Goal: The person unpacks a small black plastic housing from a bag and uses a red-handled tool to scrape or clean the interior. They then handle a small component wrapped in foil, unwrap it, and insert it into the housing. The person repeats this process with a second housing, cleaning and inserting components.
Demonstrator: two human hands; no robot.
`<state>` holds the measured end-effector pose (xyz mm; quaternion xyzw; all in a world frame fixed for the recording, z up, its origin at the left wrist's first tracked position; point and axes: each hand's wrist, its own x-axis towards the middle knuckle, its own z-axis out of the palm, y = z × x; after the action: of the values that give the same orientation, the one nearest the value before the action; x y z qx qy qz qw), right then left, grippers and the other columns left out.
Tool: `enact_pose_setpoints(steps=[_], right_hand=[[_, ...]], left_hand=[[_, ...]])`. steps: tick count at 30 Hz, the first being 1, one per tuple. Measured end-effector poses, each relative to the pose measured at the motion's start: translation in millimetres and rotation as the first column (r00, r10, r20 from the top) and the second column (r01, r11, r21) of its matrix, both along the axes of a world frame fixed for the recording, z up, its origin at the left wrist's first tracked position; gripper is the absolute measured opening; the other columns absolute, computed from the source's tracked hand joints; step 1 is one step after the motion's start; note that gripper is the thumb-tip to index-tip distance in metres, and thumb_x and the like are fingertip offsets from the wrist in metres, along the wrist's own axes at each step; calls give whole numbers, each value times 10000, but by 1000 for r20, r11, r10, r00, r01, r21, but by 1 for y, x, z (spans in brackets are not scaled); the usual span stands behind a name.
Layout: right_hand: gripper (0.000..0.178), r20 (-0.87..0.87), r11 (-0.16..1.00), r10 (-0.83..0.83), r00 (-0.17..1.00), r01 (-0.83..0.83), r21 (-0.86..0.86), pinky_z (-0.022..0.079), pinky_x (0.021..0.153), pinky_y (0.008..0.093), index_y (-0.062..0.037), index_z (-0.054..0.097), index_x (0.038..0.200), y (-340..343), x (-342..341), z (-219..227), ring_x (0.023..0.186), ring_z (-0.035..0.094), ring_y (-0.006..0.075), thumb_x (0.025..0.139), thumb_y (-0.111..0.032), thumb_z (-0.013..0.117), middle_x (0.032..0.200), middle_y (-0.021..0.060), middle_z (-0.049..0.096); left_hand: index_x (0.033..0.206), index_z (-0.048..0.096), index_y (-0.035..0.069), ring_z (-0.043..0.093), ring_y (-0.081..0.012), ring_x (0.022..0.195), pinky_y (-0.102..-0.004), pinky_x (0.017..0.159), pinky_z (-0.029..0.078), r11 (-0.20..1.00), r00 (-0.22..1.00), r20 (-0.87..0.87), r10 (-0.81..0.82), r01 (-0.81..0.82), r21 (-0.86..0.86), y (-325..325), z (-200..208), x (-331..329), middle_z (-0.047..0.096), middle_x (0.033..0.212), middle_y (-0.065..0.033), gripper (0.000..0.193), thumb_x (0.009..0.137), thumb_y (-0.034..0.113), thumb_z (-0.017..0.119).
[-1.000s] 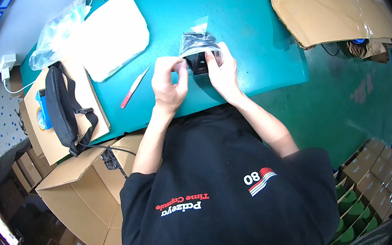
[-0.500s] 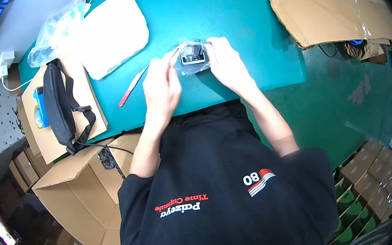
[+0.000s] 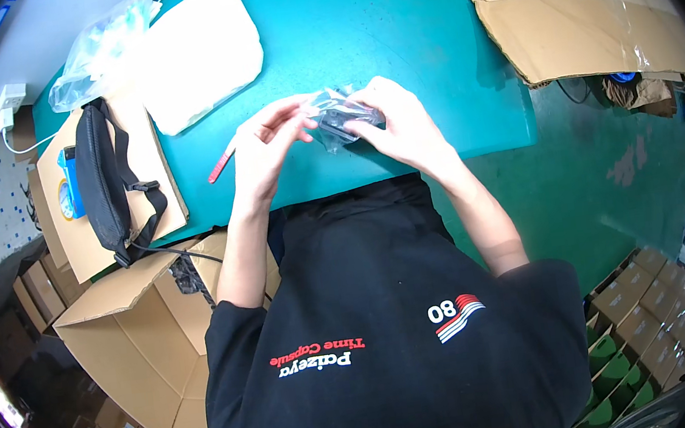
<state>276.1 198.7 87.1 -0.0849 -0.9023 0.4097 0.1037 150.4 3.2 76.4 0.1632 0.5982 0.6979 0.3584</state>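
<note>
A small dark boxy device in a clear plastic bag is between my hands, over the near part of the green table. My right hand grips it from the right, thumb on the near side and fingers on the far side. My left hand is at the bag's left edge with its fingers apart, the tips close to or touching the film. Beside the left hand lies a slim tool with a red handle; its other end is hidden behind that hand.
On the green table a white sheet or bag lies at the far left. A black waist bag rests on cardboard. An open carton stands below on the left. A large cardboard piece overhangs the right corner.
The bagged device has been tilted up and is now in my right hand's grip. My left hand has shifted left and its fingers have spread, covering the tool's pale end.
</note>
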Motion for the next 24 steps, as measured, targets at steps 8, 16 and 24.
enact_pose_setpoints(steps=[8, 16, 24], right_hand=[[422, -72, 930, -108, 991, 75, -360, 551, 786, 352, -35, 633, 1178, -9, -3, -6, 931, 659, 298, 773, 22, 739, 1069, 146, 616], [461, -175, 956, 92, 980, -38, 292, 475, 1044, 462, -45, 675, 1182, 8, 17, -13, 1234, 561, 373, 780, -201, 838, 1319, 148, 607], [319, -114, 922, 240, 964, -189, 339, 517, 927, 453, -20, 644, 1061, -10, -9, -34, 1069, 583, 370, 804, -141, 789, 1203, 160, 602]], left_hand=[[1220, 673, 90, 490, -436, 1280, -491, 1026, 460, 937, 310, -901, -305, -74, -342, 15, -21, 31, 499, 1387, -233, 472, 778, 183, 807], [1128, 662, 44, 477, -457, 1339, -509, 1059, 462, 905, 264, -889, -374, -104, -412, 27, -32, 28, 437, 1485, -254, 429, 751, 179, 817], [1370, 493, 52, 599, -438, 1169, -469, 915, 566, 948, 473, -865, -168, -164, -274, 17, -40, 51, 450, 1428, -266, 640, 784, 138, 735]])
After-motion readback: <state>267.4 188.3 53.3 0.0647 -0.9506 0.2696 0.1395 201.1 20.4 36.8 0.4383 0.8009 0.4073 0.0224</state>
